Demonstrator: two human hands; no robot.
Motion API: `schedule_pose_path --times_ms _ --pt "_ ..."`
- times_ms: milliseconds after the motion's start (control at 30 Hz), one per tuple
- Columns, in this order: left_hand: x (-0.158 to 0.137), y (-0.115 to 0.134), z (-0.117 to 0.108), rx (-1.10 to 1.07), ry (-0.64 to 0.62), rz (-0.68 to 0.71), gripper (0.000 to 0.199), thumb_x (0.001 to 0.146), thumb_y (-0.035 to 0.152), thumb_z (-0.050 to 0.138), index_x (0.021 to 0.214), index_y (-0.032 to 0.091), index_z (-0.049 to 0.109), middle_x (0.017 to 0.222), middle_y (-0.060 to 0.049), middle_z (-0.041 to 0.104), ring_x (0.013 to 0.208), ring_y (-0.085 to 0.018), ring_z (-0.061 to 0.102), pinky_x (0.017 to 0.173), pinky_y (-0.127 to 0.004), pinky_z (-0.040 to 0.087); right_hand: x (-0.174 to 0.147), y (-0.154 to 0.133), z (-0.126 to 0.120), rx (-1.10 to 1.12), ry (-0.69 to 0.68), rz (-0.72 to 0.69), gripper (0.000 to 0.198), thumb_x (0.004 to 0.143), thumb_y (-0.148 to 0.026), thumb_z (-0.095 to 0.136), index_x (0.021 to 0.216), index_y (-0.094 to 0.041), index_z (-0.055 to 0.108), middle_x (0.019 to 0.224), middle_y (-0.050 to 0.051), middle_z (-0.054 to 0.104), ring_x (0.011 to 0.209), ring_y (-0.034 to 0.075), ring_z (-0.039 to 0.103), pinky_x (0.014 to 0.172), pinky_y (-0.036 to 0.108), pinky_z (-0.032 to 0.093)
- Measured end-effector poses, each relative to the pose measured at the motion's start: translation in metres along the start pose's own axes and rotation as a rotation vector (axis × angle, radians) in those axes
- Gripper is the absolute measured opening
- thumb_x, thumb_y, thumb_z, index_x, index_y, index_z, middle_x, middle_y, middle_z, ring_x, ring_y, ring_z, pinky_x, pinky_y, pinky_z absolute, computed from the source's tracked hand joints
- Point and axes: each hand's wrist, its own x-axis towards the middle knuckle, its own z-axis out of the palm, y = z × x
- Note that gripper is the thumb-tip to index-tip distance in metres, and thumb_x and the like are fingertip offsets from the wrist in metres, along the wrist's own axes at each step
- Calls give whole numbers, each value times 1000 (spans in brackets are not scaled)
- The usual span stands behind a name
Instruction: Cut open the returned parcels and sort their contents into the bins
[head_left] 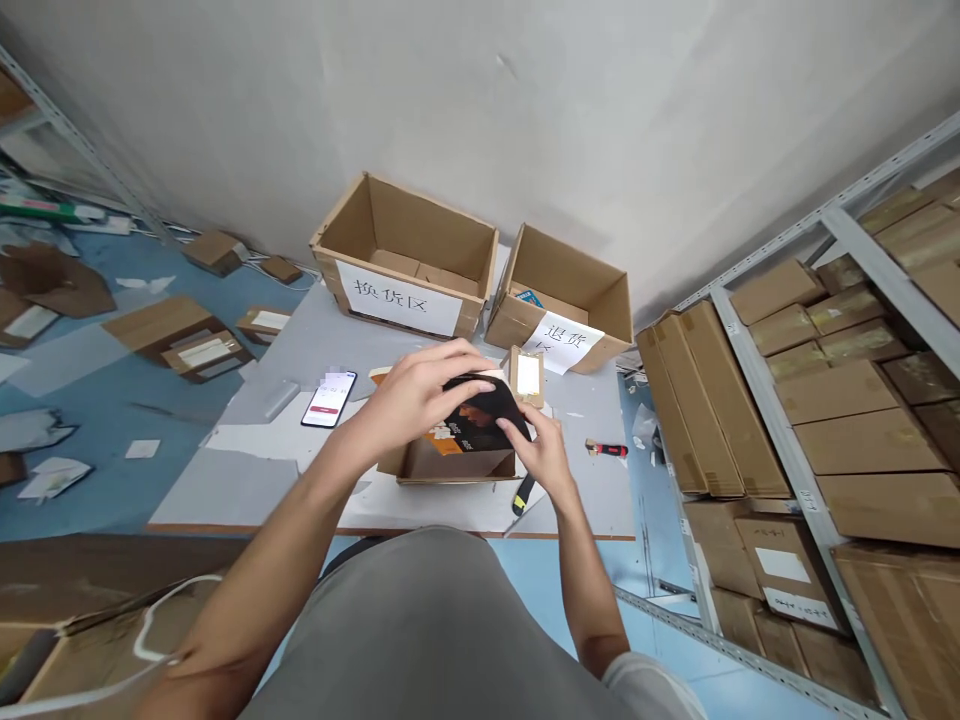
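Both my hands grip a black printed box (491,405) with orange and white on its face, tilted above an open cardboard carton (457,467). My left hand (431,385) lies over its top left edge, fingers closed on it. At its right edge my right hand (541,445) pinches with thumb and fingers. Part of the box's left side is hidden behind my left hand. The carton stands open at the front of the table. Just right of it lies a black and yellow utility knife (523,496).
Two open cartons with handwritten paper labels, one left (397,297) and one right (564,340), stand against the wall. A phone (328,399) lies left, a red and black cutter (607,449) right. A small labelled box (527,375) sits behind my right hand. Shelves of cartons (847,400) rise at right.
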Motion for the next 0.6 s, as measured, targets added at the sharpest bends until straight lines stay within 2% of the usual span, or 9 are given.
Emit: schedule_pose_path --times_ms 33,100,167,233,267,333,433,533,600 --pt "4 0 1 40 31 11 36 122 49 56 131 32 86 128 -7 84 124 -30 79 120 -51 62 1 -2 8 39 36 11 37 105 -60 78 123 -30 91 122 7 92 114 35 86 109 49 70" --pt "5 -7 3 123 188 -28 40 119 53 62 151 33 78 146 -8 80 145 -34 72 136 -60 50 5 -3 21 137 127 40 38 106 -61 76 114 -27 90 114 7 92 108 33 86 103 47 71" --pt "-6 -20 7 126 387 -161 66 113 61 73 170 32 63 169 -12 68 166 -37 57 144 -64 40 7 0 28 238 226 71 43 103 -64 79 114 -23 88 116 8 91 110 32 85 105 46 71" --pt "-28 -38 13 -23 475 -351 93 103 74 82 179 28 53 181 -16 57 175 -40 47 146 -64 37 9 3 32 350 297 112 49 98 -67 83 114 -21 87 119 10 91 111 32 85 107 47 70" --pt "-40 -46 17 -159 446 -450 102 97 82 83 178 26 55 181 -18 58 173 -42 50 145 -65 39 9 4 33 410 315 138 52 96 -69 86 115 -21 87 119 10 91 109 31 85 106 47 71" --pt "-65 -60 25 -463 282 -649 117 82 93 89 169 19 64 173 -24 65 167 -47 57 140 -65 48 10 6 35 517 329 193 57 91 -72 91 116 -21 87 119 10 92 106 29 86 103 45 72" --pt "-88 -67 35 -769 146 -856 117 63 95 100 146 14 82 151 -25 80 152 -50 71 131 -62 59 10 12 40 585 324 244 61 87 -73 95 117 -21 87 119 9 92 106 29 86 102 44 72" --pt "-93 -63 42 -886 141 -915 101 54 86 108 125 16 90 129 -20 89 137 -48 81 122 -60 66 12 22 46 544 323 263 59 86 -73 94 112 -21 86 118 10 92 109 30 85 105 46 71" --pt "-92 -62 47 -898 161 -918 95 53 81 111 120 16 91 123 -18 91 128 -46 84 117 -59 70 15 29 48 497 302 276 60 88 -75 91 113 -20 84 120 11 92 113 32 86 110 50 70"
